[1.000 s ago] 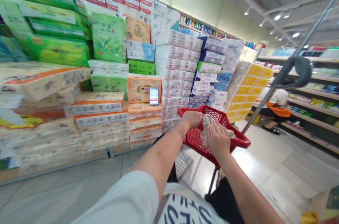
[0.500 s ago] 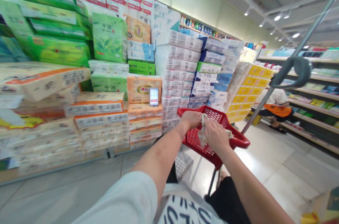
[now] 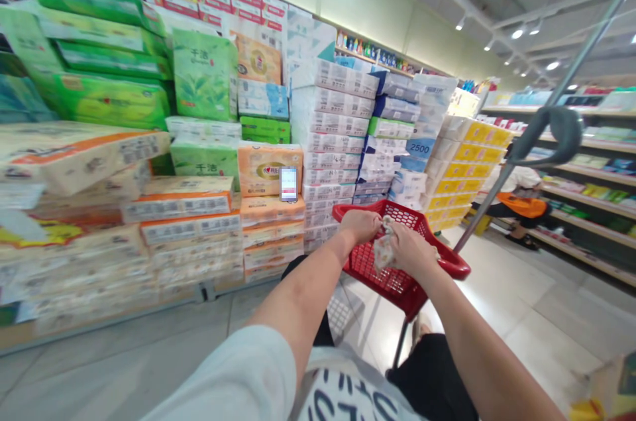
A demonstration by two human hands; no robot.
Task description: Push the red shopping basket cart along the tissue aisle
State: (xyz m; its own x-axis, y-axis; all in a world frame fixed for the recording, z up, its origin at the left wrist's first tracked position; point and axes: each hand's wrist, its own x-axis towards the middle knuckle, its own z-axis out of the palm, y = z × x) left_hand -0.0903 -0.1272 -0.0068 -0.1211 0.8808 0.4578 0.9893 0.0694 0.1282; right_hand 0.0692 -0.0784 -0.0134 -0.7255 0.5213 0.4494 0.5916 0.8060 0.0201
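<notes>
Both of my hands are over a small red shopping cart basket (image 3: 395, 286) with mesh sides. My left hand (image 3: 361, 226) is closed at the far left part of the basket, its fingers pinching one end of a pale, patterned cloth (image 3: 382, 255). Close beside it, my right hand (image 3: 412, 250) is curled on the same cloth, its fingertips partly hidden. The cloth hangs crumpled between the two hands, and a bit of it shows past the right hand. Through the mesh, no goods can be made out inside the basket.
Stacked tissue packs (image 3: 189, 209) line the left side, beside tall white packs (image 3: 335, 122) and yellow ones (image 3: 454, 169). A grey loop handle (image 3: 549, 136) sits on a slanting metal pole. At right, a person (image 3: 519, 192) sits low near shelves (image 3: 586, 202).
My right hand has shifted slightly right and down, widening the gap to my left hand, and the cloth shows more between them. The left hand has barely moved.
</notes>
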